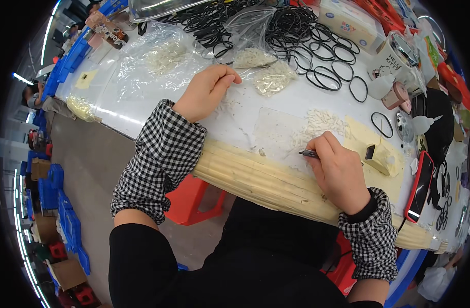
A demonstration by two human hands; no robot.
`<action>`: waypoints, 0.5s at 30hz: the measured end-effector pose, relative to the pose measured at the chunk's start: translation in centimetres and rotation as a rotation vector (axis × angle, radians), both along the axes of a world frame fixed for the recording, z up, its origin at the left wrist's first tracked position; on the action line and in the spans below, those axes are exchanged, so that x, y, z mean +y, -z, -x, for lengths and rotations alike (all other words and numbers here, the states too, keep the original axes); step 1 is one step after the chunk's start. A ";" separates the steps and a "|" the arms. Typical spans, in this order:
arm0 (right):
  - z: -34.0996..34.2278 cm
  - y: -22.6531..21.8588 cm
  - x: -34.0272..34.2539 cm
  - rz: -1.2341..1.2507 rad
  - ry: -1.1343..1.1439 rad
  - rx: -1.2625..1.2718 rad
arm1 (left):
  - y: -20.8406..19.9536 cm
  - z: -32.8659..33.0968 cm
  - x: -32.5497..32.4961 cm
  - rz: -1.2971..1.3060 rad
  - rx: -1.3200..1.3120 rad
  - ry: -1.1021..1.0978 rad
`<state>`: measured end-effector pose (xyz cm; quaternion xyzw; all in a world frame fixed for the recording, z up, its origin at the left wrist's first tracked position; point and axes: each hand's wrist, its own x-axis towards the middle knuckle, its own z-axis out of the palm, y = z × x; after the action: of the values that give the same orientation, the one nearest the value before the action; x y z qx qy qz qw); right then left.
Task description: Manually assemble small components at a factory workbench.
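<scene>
My left hand [208, 91] is closed in a pinch above the white table; whatever its fingertips hold is too small to make out. Just beyond them, a slim metal tool [260, 66] crosses a clear bag of small pale pieces [274, 78]. Lower right, my right hand [337, 167] grips a dark pointed tool [307, 153], its tip facing left. Most of that tool is hidden in the fingers. Past this hand lies a loose pile of small white pieces [324, 126]. A thin clear sheet [278, 128] lies flat between the hands.
Black rubber rings [324, 77] spread across the back, beside a larger open clear bag [153, 61]. To the right are a dark-faced block [379, 159] on yellowish paper, a red-edged phone [420, 187] and a white squeeze bottle [381, 86]. Yellowish padding [255, 174] covers the near table edge.
</scene>
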<state>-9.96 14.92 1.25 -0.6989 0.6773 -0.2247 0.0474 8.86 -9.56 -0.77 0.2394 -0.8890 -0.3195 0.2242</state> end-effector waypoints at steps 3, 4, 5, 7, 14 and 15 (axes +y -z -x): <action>0.2 0.1 0.0 0.011 0.010 -0.004 | -0.4 -0.1 0.5 -0.082 -0.006 -0.013; 0.2 0.1 0.1 0.015 0.015 -0.004 | -0.6 -0.2 0.7 -0.125 -0.007 -0.018; 0.3 0.1 0.1 0.018 0.016 0.000 | -0.7 -0.2 0.9 -0.133 -0.003 -0.028; 0.3 0.0 0.1 0.024 0.017 0.004 | -1.0 -0.4 1.1 -0.149 0.001 -0.049; 0.5 0.1 0.2 0.037 0.032 0.014 | -1.1 -0.5 2.3 -0.029 0.148 -0.026; 0.5 0.2 0.2 0.039 0.037 0.018 | -1.2 -0.6 2.4 0.072 0.161 -0.019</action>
<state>-10.44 15.09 1.09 -0.6892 0.6859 -0.2324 0.0235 9.43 -7.21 0.39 0.2131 -0.8768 -0.3033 0.3063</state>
